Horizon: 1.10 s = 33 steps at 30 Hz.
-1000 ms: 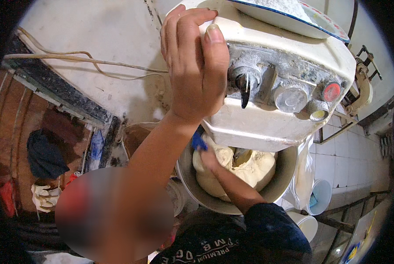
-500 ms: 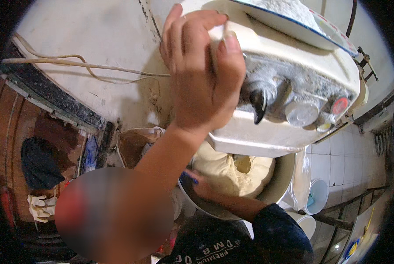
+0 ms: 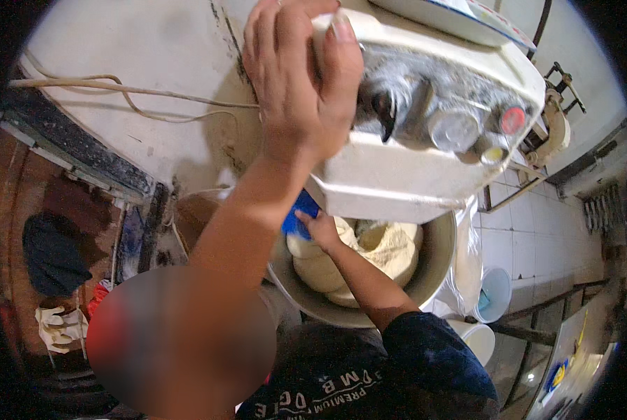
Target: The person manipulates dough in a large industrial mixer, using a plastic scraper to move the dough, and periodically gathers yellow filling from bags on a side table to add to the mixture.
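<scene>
My left hand (image 3: pixel 299 87) grips the top left edge of a white mixer head (image 3: pixel 404 168), beside its flour-dusted control panel with a black lever (image 3: pixel 387 112) and red button (image 3: pixel 512 120). Below it, my right hand (image 3: pixel 319 227) holds a blue scraper (image 3: pixel 301 206) at the left inside of a metal bowl (image 3: pixel 439 262). Pale dough (image 3: pixel 390 262) fills much of the bowl, with a hollow near its middle; part of it is hidden behind my right arm.
A dish of white powder (image 3: pixel 453 17) sits atop the mixer. Cables (image 3: pixel 131 89) cross the pale surface at upper left. Dark cloth (image 3: pixel 54 255) lies lower left. Buckets (image 3: pixel 494 294), a metal frame (image 3: pixel 527 330) and tiled floor (image 3: pixel 513 252) are on the right.
The blue scraper has moved down along the bowl's left side, then back up. The view has shifted and shifted back, while my left hand has stayed on the mixer top.
</scene>
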Motion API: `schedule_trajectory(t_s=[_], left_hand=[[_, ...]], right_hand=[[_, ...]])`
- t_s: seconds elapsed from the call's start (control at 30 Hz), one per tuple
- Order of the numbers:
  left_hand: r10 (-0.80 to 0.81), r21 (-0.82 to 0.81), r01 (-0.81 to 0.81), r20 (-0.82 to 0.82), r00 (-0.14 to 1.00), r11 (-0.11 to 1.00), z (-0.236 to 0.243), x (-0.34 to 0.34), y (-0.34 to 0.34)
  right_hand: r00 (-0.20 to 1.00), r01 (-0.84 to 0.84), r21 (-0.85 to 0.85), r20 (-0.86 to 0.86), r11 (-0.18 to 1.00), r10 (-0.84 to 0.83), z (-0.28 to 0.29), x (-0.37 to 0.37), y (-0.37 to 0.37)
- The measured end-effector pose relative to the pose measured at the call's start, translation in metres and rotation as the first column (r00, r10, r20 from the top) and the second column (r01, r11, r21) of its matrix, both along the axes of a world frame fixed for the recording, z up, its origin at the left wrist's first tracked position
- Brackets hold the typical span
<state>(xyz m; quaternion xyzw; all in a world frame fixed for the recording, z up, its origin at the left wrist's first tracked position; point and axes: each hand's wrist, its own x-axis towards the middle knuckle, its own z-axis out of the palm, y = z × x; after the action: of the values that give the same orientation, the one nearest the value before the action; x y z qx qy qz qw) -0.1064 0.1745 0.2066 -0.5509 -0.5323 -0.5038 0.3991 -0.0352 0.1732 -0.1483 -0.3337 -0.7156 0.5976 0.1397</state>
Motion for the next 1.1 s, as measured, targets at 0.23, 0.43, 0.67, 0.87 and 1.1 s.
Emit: schedule_trajectory(t_s=[0.23,0.43,0.67,0.87,1.1], left_hand=[[0.007,0.027,-0.008,0.049,0.999,1.000,-0.001,-0.002,0.001],[-0.102,0.084,0.097,0.053,0.993,0.992,0.004,0.009,-0.001],[-0.044,0.015,0.042,0.142,0.989,0.999,0.002,0.011,-0.003],[-0.124,0.035,0.121,0.119,0.985,0.992,0.002,0.008,0.000],[-0.006,-0.004,0.006,0.089,0.996,1.000,0.006,0.012,-0.008]], right_hand=[[0.870,-0.230,0.164,0.477,0.959,0.127,-0.037,0.177,0.051],[0.707,-0.369,0.535,0.693,0.760,-0.145,0.052,0.221,0.068],[0.519,-0.770,0.349,0.829,0.534,0.207,0.041,0.172,-0.007],[0.640,-0.640,0.482,0.766,0.599,0.068,0.024,0.158,-0.020],[0.744,-0.471,0.547,0.668,0.692,-0.022,0.102,0.126,-0.026]])
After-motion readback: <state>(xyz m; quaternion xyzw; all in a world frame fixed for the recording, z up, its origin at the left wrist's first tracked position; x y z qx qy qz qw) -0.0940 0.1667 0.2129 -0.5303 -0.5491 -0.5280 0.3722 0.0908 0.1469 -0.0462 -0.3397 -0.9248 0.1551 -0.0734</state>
